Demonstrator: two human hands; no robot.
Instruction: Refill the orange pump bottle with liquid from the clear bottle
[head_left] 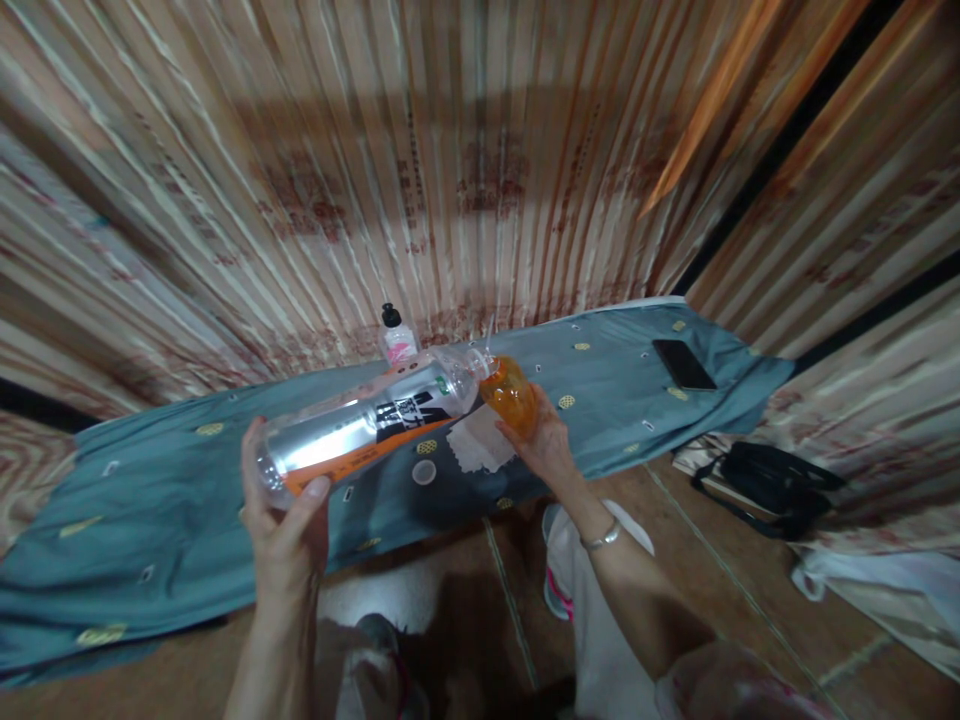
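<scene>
While the left hand grips the large silver-labelled bottle at its base, the right hand holds the small orange container by its neck.
Fingers clamped on both, held over the cloth-covered table near a round cap; contact between necks: can't tell. Probably best: keep necks lined up, steady the orange one, tilt the large one slowly, avoid squeezing its thin-looking wall.

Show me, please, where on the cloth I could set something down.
Bare cloth lies between the right hand and the phone, and left of the left hand. The middle is crowded: a silver-labelled bottle, orange container, pale sheet and round disc, with a pump bottle behind.
</scene>
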